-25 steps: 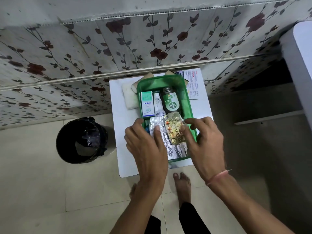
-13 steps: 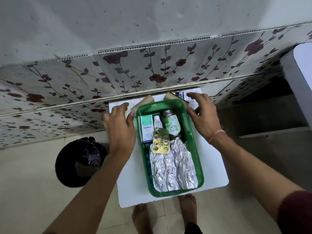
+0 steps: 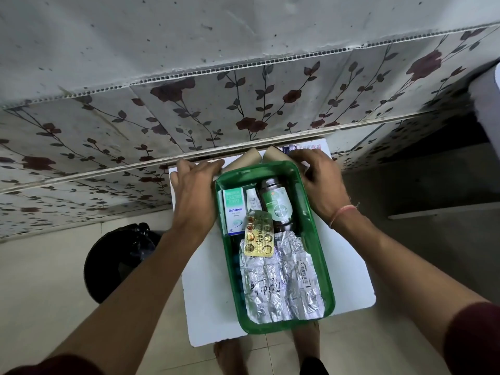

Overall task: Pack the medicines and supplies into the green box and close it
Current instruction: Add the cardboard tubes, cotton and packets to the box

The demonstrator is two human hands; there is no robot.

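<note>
— Both hands have left the foil strips near the front of the box and gone to its far end; the left hand (image 3: 193, 196) is now spread flat on the table by the far left corner, and the right hand (image 3: 318, 182) is curled at the far right corner.

— Are they holding anything?

— Left fingers are loosely open, palm down, gripping nothing I can see. Right fingers are bent over something behind the rim, perhaps the printed carton (image 3: 300, 148) lying there, but I cannot tell whether they grip it.

— Where is the green box (image 3: 315, 239)?

— In the middle of the white table (image 3: 205, 293), open, long side running away from the person. Inside: an Optibex carton (image 3: 234, 209), a small white tube (image 3: 253, 198), a dark Dettol bottle (image 3: 278, 207), a gold blister strip (image 3: 258, 236) on top, and crumpled foil strips (image 3: 281, 285) filling the near half.

— So which step?

— Gathering the last supplies, I judge. Two brown paper-like corners (image 3: 259, 158) still lie outside behind the far rim. The next move likely calls for lifting those in; no lid is in view.

— And the room?

— Floral wall panels (image 3: 243, 104) behind the table, pale tiled floor (image 3: 40, 293), and a black bin (image 3: 119, 261) to the left.
</note>
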